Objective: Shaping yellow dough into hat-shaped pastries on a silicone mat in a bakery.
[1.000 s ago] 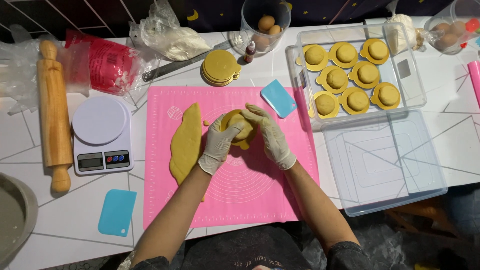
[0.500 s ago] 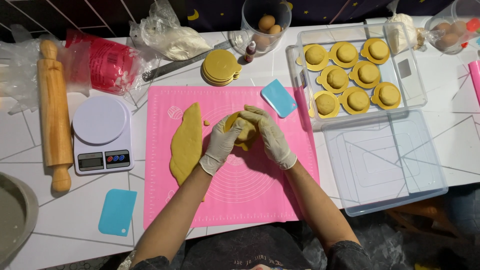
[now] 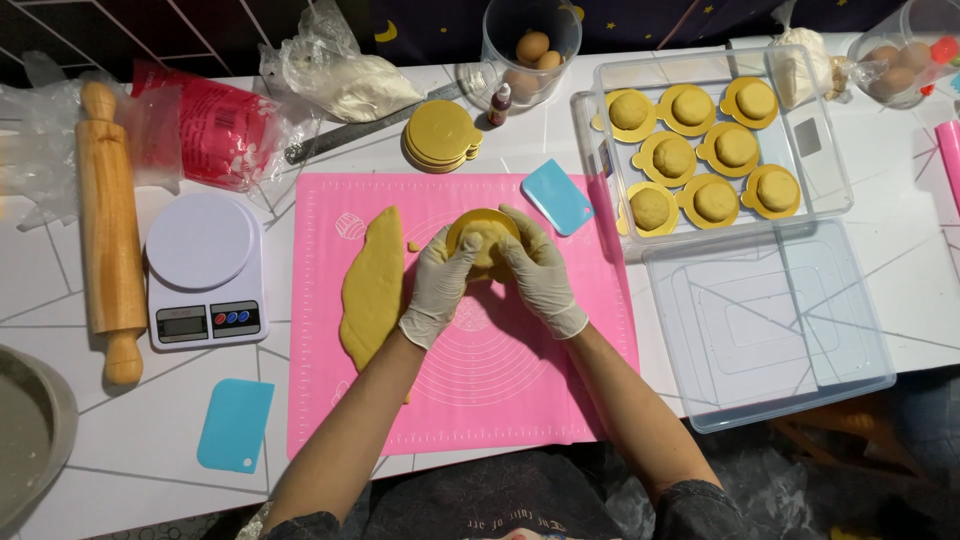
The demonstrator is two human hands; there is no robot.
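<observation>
The dough ball (image 3: 484, 243) now sits on a gold disc (image 3: 470, 222). Left hand (image 3: 440, 285) and right hand (image 3: 540, 275) cup it, fingers curled close. Bare pink mat (image 3: 500, 390) lies open below.

Wooden rolling pin (image 3: 108, 235) beside white kitchen scale (image 3: 205, 268), blue scraper (image 3: 235, 424) below

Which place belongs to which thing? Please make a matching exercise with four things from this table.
Things:
1. rolling pin
2. kitchen scale
3. stack of gold discs
4. filled clear tray

Places:
A. behind the pink mat
B. far left, on a plastic bag
C. right of the mat
D. between rolling pin and mat

Pairs: 1-B, 2-D, 3-A, 4-C
</observation>
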